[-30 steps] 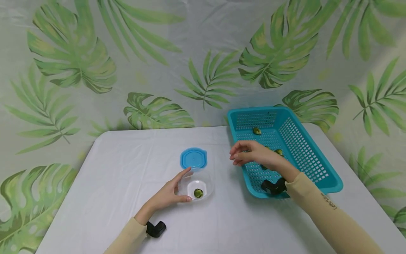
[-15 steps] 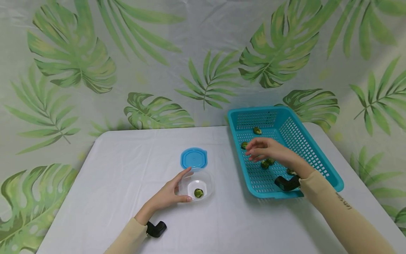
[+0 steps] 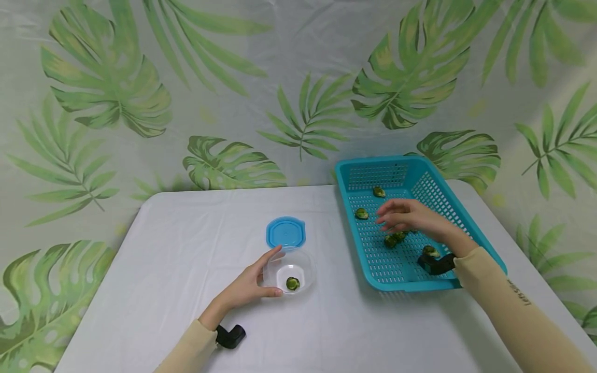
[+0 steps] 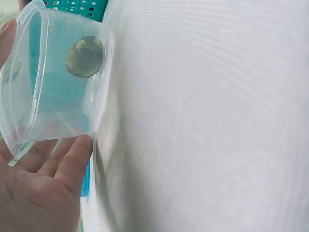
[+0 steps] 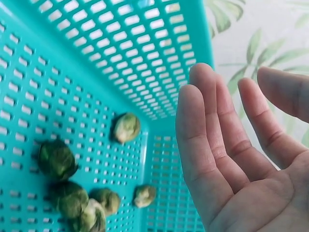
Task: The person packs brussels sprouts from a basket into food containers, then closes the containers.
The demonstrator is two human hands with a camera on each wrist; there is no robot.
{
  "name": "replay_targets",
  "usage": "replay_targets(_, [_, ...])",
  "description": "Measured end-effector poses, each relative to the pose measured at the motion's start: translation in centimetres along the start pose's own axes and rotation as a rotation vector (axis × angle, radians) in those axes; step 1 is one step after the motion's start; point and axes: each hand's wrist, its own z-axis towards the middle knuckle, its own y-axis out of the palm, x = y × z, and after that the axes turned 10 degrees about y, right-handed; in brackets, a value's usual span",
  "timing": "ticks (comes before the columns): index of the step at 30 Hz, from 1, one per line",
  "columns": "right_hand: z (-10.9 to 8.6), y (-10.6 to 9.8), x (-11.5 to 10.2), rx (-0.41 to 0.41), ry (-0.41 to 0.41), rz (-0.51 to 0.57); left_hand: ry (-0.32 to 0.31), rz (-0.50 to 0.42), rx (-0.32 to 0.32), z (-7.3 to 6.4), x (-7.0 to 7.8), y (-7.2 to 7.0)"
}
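Observation:
My left hand (image 3: 250, 281) holds a clear plastic container (image 3: 305, 267) from its left side, thumb at the front and fingers at the back. One Brussels sprout (image 3: 292, 283) lies inside it, and shows through the wall in the left wrist view as a green ball (image 4: 84, 57). My right hand (image 3: 410, 217) hovers over the teal basket (image 3: 386, 286) with loosely bent fingers and nothing in them. Several Brussels sprouts lie on the basket's floor, among them a sprout (image 3: 361, 213) left of the fingertips and a sprout (image 5: 58, 159) seen in the right wrist view.
A blue lid (image 3: 285, 232) lies flat on the white-covered table (image 3: 196, 233), just behind the container. The basket's raised, perforated walls stand around my right hand. A leaf-patterned cloth (image 3: 233, 103) hangs behind the table.
My right hand has moved right, from the basket's left edge to over its middle, uncovering sprouts. My left hand and the container have stayed put.

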Motion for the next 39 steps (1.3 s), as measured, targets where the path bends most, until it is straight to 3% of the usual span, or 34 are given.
replay_targets(11, [-0.2, -1.4, 1.2, 0.001, 0.089, -0.032, -0.001, 0.018, -0.005, 0.0, -0.3, 0.0])
replay_targets(22, [-0.3, -2.4, 2.5, -0.056, 0.166, -0.068, -0.009, 0.017, -0.001, 0.0, -0.3, 0.0])
replay_targets(39, [0.3, -2.3, 3.8, -0.147, 0.293, -0.095, -0.013, 0.003, 0.002, 0.0, -0.4, 0.0])
